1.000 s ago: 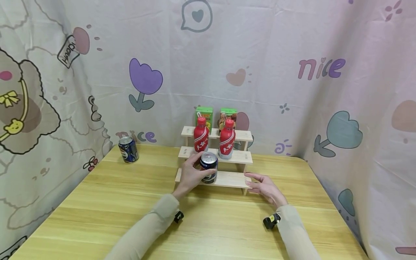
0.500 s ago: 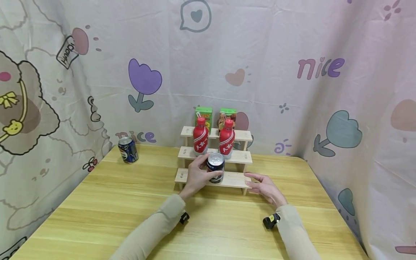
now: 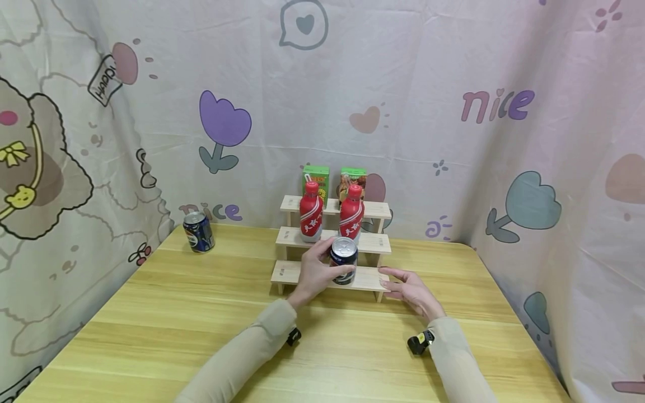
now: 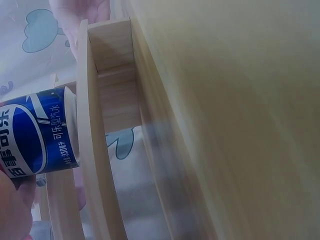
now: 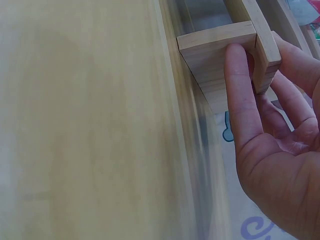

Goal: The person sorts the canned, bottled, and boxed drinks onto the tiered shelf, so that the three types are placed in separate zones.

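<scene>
My left hand (image 3: 313, 273) grips a dark blue soda can (image 3: 345, 259), fingers around its left and back, thumb across the front. The can is upright on the lowest step of a three-step wooden display rack (image 3: 370, 274). In the left wrist view the can (image 4: 42, 132) has its base against the board's surface. My right hand (image 3: 413, 292) holds the right end of that step. The right wrist view shows its thumb (image 5: 242, 95) beneath the board against the leg, and fingers over the end. Two red bottles (image 3: 311, 212) stand on the middle step.
Two green drink cartons (image 3: 316, 184) stand on the top step, partly behind the bottles. A second blue can (image 3: 199, 232) sits at the table's back left. The wooden table (image 3: 353, 352) ends at a printed curtain (image 3: 418, 134) behind and at both sides.
My left hand has moved the can to the right along the lowest step, from left of centre to right of centre. My right hand has stayed on the rack's end.
</scene>
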`<state>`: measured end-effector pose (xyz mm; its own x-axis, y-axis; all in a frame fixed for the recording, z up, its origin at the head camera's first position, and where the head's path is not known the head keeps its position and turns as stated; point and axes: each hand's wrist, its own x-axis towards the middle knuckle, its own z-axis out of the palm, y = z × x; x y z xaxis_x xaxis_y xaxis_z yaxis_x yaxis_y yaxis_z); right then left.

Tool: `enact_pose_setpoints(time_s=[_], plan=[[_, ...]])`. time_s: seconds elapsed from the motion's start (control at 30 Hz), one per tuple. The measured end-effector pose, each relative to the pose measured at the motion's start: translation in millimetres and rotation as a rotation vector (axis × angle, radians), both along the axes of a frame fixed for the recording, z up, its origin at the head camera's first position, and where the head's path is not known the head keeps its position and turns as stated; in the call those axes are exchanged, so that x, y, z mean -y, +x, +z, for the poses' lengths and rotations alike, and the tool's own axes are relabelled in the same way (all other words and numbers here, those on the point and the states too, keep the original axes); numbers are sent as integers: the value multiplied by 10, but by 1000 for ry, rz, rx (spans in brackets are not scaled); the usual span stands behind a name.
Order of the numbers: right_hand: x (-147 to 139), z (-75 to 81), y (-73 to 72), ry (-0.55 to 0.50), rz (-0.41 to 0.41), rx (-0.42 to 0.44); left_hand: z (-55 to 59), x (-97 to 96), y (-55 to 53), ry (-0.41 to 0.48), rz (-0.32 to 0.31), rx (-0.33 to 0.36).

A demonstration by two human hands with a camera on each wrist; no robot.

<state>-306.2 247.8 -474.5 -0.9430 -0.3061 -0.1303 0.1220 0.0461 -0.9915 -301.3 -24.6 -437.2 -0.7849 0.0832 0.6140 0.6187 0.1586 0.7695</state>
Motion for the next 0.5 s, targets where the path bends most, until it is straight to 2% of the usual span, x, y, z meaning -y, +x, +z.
enact_pose_setpoints(time_s=[0.33,0.5], plan=[[8,8,1,-4,12,3,13,-70,-19,-29,21,15],[1,3,-3,-5,11,-3,26,-92,-58,-60,67,32]])
